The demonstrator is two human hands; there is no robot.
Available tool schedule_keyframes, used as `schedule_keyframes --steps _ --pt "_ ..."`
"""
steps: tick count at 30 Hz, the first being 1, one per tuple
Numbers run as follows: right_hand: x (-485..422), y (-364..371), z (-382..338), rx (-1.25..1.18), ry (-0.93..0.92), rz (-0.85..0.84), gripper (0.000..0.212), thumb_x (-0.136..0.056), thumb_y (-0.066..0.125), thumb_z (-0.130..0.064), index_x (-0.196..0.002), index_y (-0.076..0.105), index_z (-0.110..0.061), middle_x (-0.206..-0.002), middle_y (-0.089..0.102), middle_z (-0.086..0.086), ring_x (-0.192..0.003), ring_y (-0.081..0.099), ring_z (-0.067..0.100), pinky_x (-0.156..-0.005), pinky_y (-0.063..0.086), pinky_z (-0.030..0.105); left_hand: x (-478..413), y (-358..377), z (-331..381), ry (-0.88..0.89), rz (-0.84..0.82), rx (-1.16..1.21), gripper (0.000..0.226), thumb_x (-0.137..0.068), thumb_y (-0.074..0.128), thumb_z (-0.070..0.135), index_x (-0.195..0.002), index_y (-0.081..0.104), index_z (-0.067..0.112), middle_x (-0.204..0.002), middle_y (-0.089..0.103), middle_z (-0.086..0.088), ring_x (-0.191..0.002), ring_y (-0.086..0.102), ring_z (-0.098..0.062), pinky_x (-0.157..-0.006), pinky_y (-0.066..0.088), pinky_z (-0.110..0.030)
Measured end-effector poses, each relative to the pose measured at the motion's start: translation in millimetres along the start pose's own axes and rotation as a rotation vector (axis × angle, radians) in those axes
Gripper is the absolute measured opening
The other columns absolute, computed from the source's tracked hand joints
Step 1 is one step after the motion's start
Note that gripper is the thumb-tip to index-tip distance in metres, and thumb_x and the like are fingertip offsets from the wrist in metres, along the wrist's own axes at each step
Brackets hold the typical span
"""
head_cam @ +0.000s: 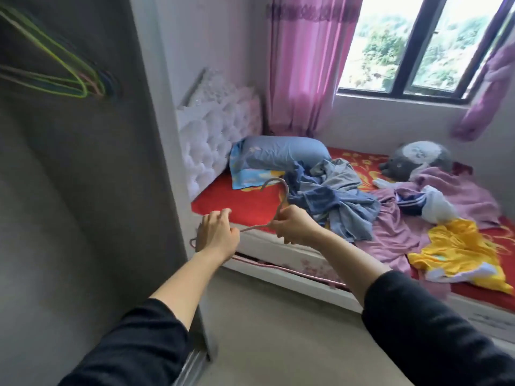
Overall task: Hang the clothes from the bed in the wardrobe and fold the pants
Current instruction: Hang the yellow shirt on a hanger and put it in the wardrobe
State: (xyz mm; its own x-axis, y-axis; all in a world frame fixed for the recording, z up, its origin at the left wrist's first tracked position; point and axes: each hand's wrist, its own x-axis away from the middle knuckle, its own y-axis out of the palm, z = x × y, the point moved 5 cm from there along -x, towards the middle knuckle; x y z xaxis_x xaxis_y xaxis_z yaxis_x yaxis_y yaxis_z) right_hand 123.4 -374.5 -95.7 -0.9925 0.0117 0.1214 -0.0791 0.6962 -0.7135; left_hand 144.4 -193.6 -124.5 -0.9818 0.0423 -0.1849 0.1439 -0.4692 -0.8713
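Note:
Both my hands hold one pale pink wire hanger (281, 196) in front of the bed's near edge. My right hand (292, 225) grips it just below the hook. My left hand (217, 235) grips its left arm, and the bottom bar runs under my forearms. On the red bed sheet (245, 203) lies a heap of clothes: a blue-grey garment (337, 196), a pink garment (395, 232), a yellow garment (459, 252) and a navy-and-white piece (418, 203). The open wardrobe (78, 190) stands at my left.
Several thin hangers (69, 79), green and pink, hang at the wardrobe's upper left. A blue pillow (276, 154), a grey plush toy (415, 160) and a white tufted headboard (217, 135) are at the bed's far side. Pink curtains (306, 65) flank the window (418, 45).

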Motion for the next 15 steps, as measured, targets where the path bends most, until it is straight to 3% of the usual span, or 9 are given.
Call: schedule_keyframes --steps 5,7,10,13,15 --pt "12 -99 128 -0.037 0.159 0.123 0.021 -0.081 0.063 -0.021 -0.074 0.069 -0.002 -0.06 0.062 0.001 -0.051 0.057 0.012 -0.055 0.051 0.027 -25 94 141 0.162 -0.091 0.082 0.047 -0.089 0.044 0.02 -0.136 0.045 0.016 -0.136 0.049 -0.011 -0.125 0.04 -0.027 -0.107 0.031 -0.039" --pt "15 -141 178 -0.035 0.214 0.173 0.021 -0.081 0.064 -0.019 -0.079 0.07 0.0 -0.065 0.063 0.004 -0.054 0.057 0.013 -0.055 0.051 0.028 -33 132 196 0.22 -0.137 0.1 0.046 -0.09 0.043 0.02 -0.135 0.045 0.014 -0.135 0.05 -0.012 -0.125 0.04 -0.028 -0.107 0.03 -0.039" --pt "22 -199 252 -0.027 0.291 0.231 0.018 -0.082 0.065 -0.019 -0.071 0.068 -0.006 -0.064 0.063 0.002 -0.054 0.057 0.014 -0.053 0.051 0.029 -41 186 276 0.267 -0.226 0.096 0.044 -0.091 0.043 0.021 -0.134 0.045 0.014 -0.137 0.048 -0.012 -0.127 0.039 -0.028 -0.106 0.03 -0.037" --pt "27 -256 319 -0.021 0.363 0.32 0.025 -0.083 0.065 -0.019 -0.059 0.06 -0.014 -0.058 0.061 -0.001 -0.05 0.056 0.012 -0.046 0.048 0.02 -47 237 353 0.317 -0.307 0.099 0.044 -0.092 0.043 0.022 -0.135 0.045 0.013 -0.138 0.046 -0.012 -0.128 0.037 -0.028 -0.108 0.029 -0.036" --pt "30 -288 360 -0.017 0.418 0.364 0.026 -0.083 0.063 -0.019 -0.059 0.059 -0.011 -0.061 0.062 0.005 -0.056 0.058 0.016 -0.056 0.051 0.027 -49 270 399 0.366 -0.348 0.091 0.044 -0.091 0.043 0.022 -0.134 0.045 0.012 -0.137 0.047 -0.013 -0.127 0.037 -0.028 -0.108 0.029 -0.036"
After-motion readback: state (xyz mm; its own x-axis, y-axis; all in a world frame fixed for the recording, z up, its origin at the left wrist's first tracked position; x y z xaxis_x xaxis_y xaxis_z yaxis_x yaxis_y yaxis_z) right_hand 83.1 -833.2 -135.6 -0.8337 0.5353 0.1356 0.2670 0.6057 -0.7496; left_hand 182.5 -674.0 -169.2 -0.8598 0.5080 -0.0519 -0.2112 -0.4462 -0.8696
